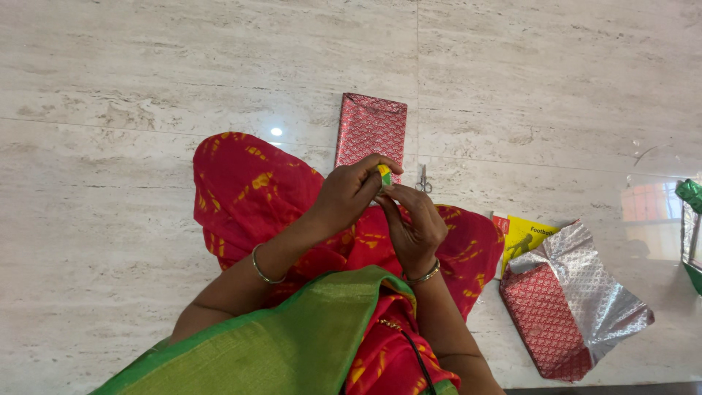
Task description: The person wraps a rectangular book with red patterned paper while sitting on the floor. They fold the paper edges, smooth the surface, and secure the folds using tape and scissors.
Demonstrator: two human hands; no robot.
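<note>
Closest to us is a soft green cloth [292, 344] with a shiny gold weave, draped over the person's front. Under it lies red cloth [248, 190] with yellow blotches, spread wide over the lap and onto the floor.

Both hands meet just above the lap. The left hand [351, 196] has its fingers [376, 162] curled shut on a small roll of tape [384, 175], which looks yellow and green. The roll is tiny and mostly hidden, so its shape is hard to tell. The right hand [415, 225] comes up from below, and its fingers pinch together at the edge of the same roll. Each wrist wears a thin, round gold bangle [265, 272].

To the right on the floor lies a flat box [545, 318] half wrapped in red patterned paper. A loose sheet of crinkly silver paper [585, 278] folds back over it. A yellow card [525, 238] peeks out just behind.

A little past the hands sit small metal scissors [423, 181]. Just beside them lies a flat, long parcel [371, 132], fully wrapped in shiny red paper with a tiny pattern.

All around is a smooth, pale stone floor [146, 88] with grey streaks and thin straight lines between the big tiles. At the far right edge is something shiny and green [689, 194].
</note>
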